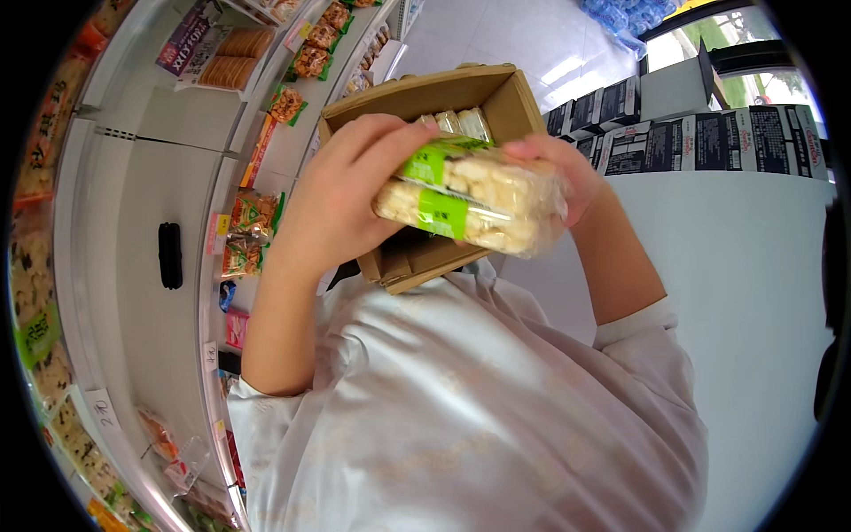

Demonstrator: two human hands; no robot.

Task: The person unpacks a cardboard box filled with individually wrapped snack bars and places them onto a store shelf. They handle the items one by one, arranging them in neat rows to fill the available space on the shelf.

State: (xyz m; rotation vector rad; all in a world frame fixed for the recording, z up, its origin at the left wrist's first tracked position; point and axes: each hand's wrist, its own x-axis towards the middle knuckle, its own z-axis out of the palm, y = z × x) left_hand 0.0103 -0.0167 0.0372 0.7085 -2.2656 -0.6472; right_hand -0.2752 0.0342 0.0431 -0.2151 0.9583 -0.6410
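Two clear-wrapped packs of pale puffed snack with green labels, an upper pack (495, 181) and a lower pack (405, 201), are stacked between my hands. My left hand (352, 183) grips their left end, thumb and fingers around it. At the right end my right hand (565, 169) closes over the wrapping, slightly blurred. Under the packs is an open cardboard box (419, 86), tilted in view and close to my body. More wrapped packs (459, 122) lie inside it, partly hidden by my hands and the held packs.
On the left, a white shelf (159, 189) carries a black object (170, 256), biscuit packs (233, 60) and price tags. Bagged snacks (252, 213) line a lower shelf. To the right are a white surface (725, 266) and black-and-white cartons (711, 143). Blue-wrapped bottles (625, 20) stand beyond.
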